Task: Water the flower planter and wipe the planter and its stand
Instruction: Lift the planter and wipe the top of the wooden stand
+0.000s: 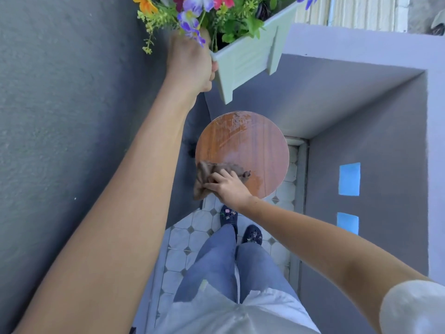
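Observation:
My left hand [192,63] grips the near end of a pale green planter [250,59] and holds it in the air, tilted, above the stand. Colourful flowers [209,13] fill the planter and partly hide my fingers. Below it is the stand, a round brown wooden top [250,145] with wet streaks and a dry patch. My right hand [228,186] presses a crumpled brown cloth [212,174] onto the near left edge of that top.
A grey wall [60,92] runs close along the left. A lilac ledge [349,51] and a recessed grey wall with two blue squares [349,179] stand on the right. My feet in dark clogs [240,227] rest on white tiled floor [183,237] just before the stand.

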